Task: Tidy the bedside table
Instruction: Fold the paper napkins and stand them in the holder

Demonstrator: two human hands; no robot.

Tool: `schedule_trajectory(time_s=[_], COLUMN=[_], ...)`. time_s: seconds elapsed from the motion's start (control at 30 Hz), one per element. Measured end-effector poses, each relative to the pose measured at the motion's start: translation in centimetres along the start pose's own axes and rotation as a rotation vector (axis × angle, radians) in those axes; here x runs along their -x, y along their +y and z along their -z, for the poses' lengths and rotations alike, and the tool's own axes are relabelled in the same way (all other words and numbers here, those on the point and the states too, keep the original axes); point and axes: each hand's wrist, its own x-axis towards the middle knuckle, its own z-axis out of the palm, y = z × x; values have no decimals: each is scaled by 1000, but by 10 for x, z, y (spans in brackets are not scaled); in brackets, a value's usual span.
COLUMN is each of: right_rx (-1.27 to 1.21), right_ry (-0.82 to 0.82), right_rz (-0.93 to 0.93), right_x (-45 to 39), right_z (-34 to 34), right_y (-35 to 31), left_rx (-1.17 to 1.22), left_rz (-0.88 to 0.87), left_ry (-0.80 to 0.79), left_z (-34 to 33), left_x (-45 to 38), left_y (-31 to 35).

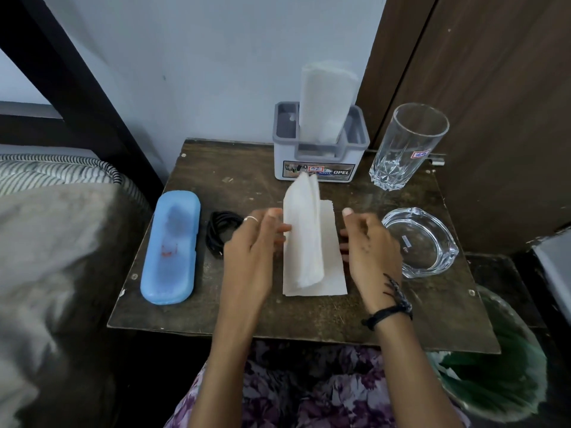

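Note:
A white paper napkin (309,242) lies half folded in the middle of the dark wooden bedside table (253,313), its left flap raised. My left hand (250,254) pinches that raised flap at its left edge. My right hand (367,245) hovers just right of the napkin, fingers curled and apart, holding nothing. Behind the napkin stands a grey-and-white holder (321,162) with a stack of napkins (327,100) upright in it.
A blue plastic case (171,248) lies at the table's left, a coiled black cable (219,231) beside it. A tall drinking glass (404,146) stands back right, a glass ashtray (423,242) in front of it. Bedding is on the left, a green-lined bin (500,375) lower right.

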Motion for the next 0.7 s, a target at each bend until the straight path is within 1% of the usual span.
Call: schedule_trajectory(time_s=[0.07,0.17,0.2,0.27,0.37,0.43,0.5,0.63,0.7], right_rx=[-72,-153,-155,-113,-66,-158,-274,-469,-494], right_ry=[14,-24,-39,-78,-157,-203,-249,-376,-398], right_rz=[-50,-98,-103,-84,-64,-69,-77,-116,-80], right_x=[0,1,0,-1,-2,-1,-1,-3,-4], right_z=[0,-2,-2,0,4,3,3,3,4], right_y=[-1,-5,-5,-3,-5,-6,-7,-11,-12], left_rx=[-192,-460,-495,-487,-364,-200,-29,314,386], left_rz=[-41,-110,-121,-109,-21,56,91,66,5], left_ry=[-5,62,75,88,61,31,23,35,87], left_z=[-9,-21,-24,-27,-27,-24,-19,-17,-19], left_x=[4,10,12,12,4,-2,-5,-5,-6], left_y=[-4,-11,-12,-14,-19,-20,-18,-8,-4])
